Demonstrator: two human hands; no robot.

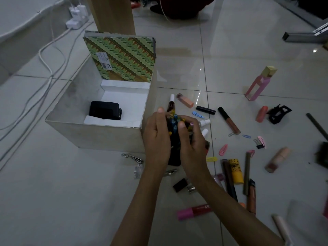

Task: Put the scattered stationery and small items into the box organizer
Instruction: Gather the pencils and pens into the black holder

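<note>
An open grey box organizer [92, 129] stands on the tiled floor at the left, its green patterned lid [122, 57] upright. Inside lies a black case [105, 110] on white lining. Just right of the box, my left hand [157, 137] and my right hand [192, 148] together grip a black bundle of pens with coloured caps [174, 125], held upright above the floor. Scattered to the right are lip gloss tubes [229, 120], hair clips [223, 149], paper clips [246, 136] and a yellow tube [235, 171].
A tall pink bottle [260, 84] stands at the right, with a black claw clip [278, 113] nearby. Metal clips [134, 158] lie by the box's front corner. White cables [51, 68] and chargers run along the left wall. A wooden post [113, 13] rises behind the box.
</note>
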